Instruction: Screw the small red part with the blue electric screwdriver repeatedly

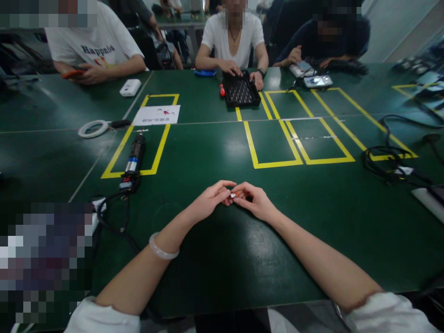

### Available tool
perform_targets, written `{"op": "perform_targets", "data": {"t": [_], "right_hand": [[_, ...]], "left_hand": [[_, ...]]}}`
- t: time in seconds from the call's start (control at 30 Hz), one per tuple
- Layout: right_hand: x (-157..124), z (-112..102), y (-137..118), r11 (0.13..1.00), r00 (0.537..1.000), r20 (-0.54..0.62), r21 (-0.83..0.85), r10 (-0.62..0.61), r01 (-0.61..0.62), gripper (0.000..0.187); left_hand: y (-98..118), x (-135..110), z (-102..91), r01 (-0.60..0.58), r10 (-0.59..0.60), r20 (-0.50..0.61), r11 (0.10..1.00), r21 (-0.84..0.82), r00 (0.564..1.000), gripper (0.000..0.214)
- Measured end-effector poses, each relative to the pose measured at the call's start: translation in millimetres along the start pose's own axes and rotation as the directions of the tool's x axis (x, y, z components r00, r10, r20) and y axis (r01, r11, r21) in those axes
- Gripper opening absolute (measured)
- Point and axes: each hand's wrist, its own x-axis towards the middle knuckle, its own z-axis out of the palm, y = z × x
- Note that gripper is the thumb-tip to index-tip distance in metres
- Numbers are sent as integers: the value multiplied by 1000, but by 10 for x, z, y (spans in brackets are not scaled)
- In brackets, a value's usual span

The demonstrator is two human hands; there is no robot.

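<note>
In the head view, both my hands meet over the green table (208,259). A small white-and-orange part (233,195) sits between my fingertips, too small and too covered to name. My left hand (213,196) pinches it from the left, thumb and fingers closed together. From the other side my right hand (255,199) grips it with thumb and forefinger. A pale bangle (163,247) circles my left wrist. Left of my hands, a black-and-silver electric screwdriver (133,159) lies with its cable running towards me.
Yellow tape (275,164) outlines several rectangles. A white card (157,115) bears small red-and-black items beside a white cable coil (93,129). Across the table, a person handles a black tray (242,90). A white box (130,88) stands far left; black cables (385,162) tangle at right.
</note>
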Motion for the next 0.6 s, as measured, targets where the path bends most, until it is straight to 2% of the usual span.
{"op": "perform_targets", "data": {"t": [0.2, 0.3, 0.47, 0.6], "right_hand": [[8, 38, 7, 1000, 998, -62, 2, -2, 3, 20], [14, 43, 3, 998, 997, -77, 57, 25, -20, 26], [27, 36, 3, 996, 993, -103, 63, 63, -56, 19], [33, 35, 4, 1000, 993, -115, 24, 3, 0, 18]], "left_hand": [[-70, 0, 11, 47, -48, -56, 999, -21, 997, 30], [-54, -26, 31, -20, 25, -105, 999, 50, 994, 29], [-48, -50, 39, -156, 197, -124, 947, 282, 973, 23], [-106, -32, 20, -168, 209, -135, 949, 265, 969, 25]]}}
